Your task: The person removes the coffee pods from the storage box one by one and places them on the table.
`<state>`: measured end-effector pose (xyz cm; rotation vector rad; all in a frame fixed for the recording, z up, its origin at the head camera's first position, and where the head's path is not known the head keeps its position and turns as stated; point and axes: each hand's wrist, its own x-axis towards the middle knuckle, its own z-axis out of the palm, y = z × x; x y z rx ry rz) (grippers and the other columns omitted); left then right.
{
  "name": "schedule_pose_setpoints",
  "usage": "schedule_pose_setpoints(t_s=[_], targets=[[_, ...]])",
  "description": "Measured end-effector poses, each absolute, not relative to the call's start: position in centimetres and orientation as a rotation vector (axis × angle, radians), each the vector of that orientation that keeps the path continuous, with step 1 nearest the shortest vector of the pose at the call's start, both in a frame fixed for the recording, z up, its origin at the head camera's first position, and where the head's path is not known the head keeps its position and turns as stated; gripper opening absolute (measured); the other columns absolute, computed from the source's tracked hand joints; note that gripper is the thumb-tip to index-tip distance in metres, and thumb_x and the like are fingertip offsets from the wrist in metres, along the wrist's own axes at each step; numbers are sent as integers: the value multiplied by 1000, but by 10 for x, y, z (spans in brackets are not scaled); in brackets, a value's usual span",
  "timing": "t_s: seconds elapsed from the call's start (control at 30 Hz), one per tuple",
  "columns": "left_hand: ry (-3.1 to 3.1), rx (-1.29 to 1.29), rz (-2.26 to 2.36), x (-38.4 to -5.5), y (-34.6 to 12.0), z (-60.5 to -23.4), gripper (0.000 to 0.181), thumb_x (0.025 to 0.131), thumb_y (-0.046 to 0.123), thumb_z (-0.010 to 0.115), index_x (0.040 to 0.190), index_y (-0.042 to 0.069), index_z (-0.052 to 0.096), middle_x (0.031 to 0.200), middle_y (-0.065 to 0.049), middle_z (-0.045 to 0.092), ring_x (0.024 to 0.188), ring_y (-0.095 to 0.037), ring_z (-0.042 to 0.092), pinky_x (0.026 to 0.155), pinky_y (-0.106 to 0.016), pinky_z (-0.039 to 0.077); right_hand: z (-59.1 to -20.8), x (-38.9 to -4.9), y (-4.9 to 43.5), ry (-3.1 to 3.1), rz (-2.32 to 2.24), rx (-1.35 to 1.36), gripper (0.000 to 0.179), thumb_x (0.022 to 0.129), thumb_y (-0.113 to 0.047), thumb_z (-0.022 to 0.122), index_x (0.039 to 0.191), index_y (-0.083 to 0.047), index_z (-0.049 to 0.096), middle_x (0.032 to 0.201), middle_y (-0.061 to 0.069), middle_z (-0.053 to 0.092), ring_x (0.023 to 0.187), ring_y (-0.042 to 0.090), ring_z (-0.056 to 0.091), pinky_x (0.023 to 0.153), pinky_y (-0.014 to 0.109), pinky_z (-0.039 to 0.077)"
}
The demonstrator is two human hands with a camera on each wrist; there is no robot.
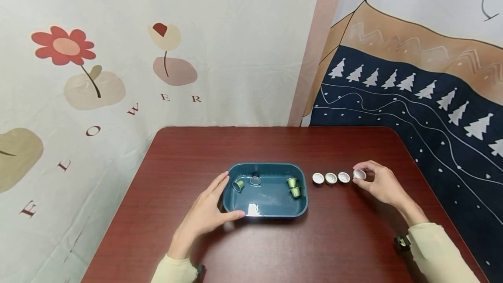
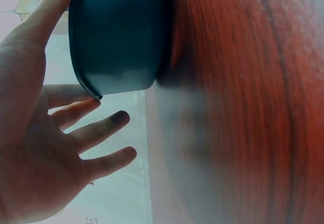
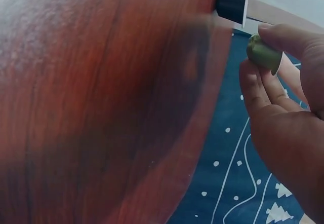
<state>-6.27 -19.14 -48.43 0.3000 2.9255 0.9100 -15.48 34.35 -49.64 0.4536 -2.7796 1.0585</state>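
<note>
Cream sleeve (image 1: 173, 270) at the near left leads to your left hand (image 1: 202, 215), its fingers extended and spread: the thumb touches the near rim of the teal tray (image 1: 271, 198), fingertips its left end. Expect the tray to be stiff and smooth; brace it at the rim. Inside, at the left, a green capsule (image 1: 239, 184) lies tilted, with a dark capsule (image 1: 255, 180) to its right. Two green capsules (image 1: 295, 192) lie together at the right end. Right of the tray, three capsules (image 1: 331, 178) sit in a row on the table (image 1: 271, 248), pale lids up. At the row's right end, your right hand (image 1: 385, 187) pinches a green-bodied capsule (image 3: 264, 54) between thumb and fingers. Judge it light, with a thin lid that may dent; grip the sidewall gently. Whether it touches the table, you cannot tell.
</note>
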Motion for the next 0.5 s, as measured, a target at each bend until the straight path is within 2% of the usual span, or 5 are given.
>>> schedule_pose_setpoints(t_s=[0.27,0.5], targets=[[2934,303,904,-63,-192,-486,125,83,75,90,177,11,38,187,-2,35,162,-41,51,128,-66,49,-504,-157,346,-2833,1009,433,33,88,-4,94,119,-7,80,109,10,81,88,-9,65,77,8,48],[2931,301,912,-63,-192,-486,126,83,75,90,177,12,37,187,-2,34,163,-42,51,128,-66,48,-510,-159,344,-2841,1049,442,34,88,-2,93,119,-6,79,109,13,80,83,-7,64,73,17,52]])
